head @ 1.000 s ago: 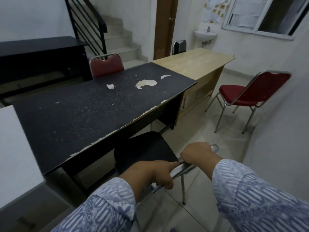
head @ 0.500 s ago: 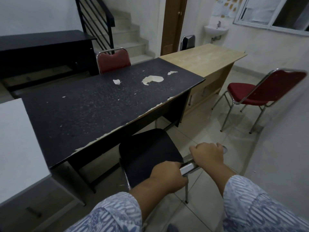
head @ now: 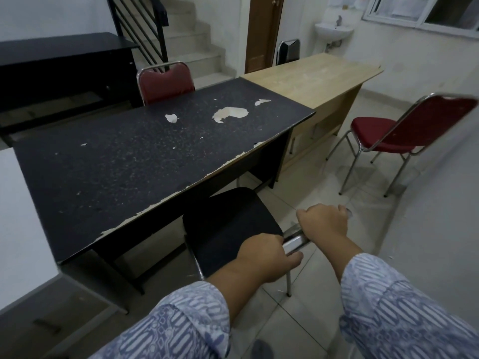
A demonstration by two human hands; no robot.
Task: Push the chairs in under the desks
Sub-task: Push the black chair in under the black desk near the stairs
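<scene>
A black chair point(head: 225, 224) with a chrome frame stands at the near edge of the black desk point(head: 145, 156), whose top is chipped. The front of its seat reaches just under the desk edge. My left hand point(head: 264, 255) and my right hand point(head: 324, 224) both grip the chrome top bar of the chair's back. A red chair point(head: 396, 136) stands out on the floor to the right, apart from the light wooden desk point(head: 316, 79). Another red chair point(head: 166, 82) sits behind the black desk, tucked in.
A white desk corner point(head: 20, 224) is at the left. A black cabinet point(head: 64, 66) stands at the back left by stairs point(head: 197, 45). A black chair back point(head: 287, 50), a door point(head: 264, 29) and a wall sink point(head: 334, 35) are behind the wooden desk.
The black chair has slid forward toward the black desk with both hands on its back bar. My view has shifted slightly forward and to the left.
</scene>
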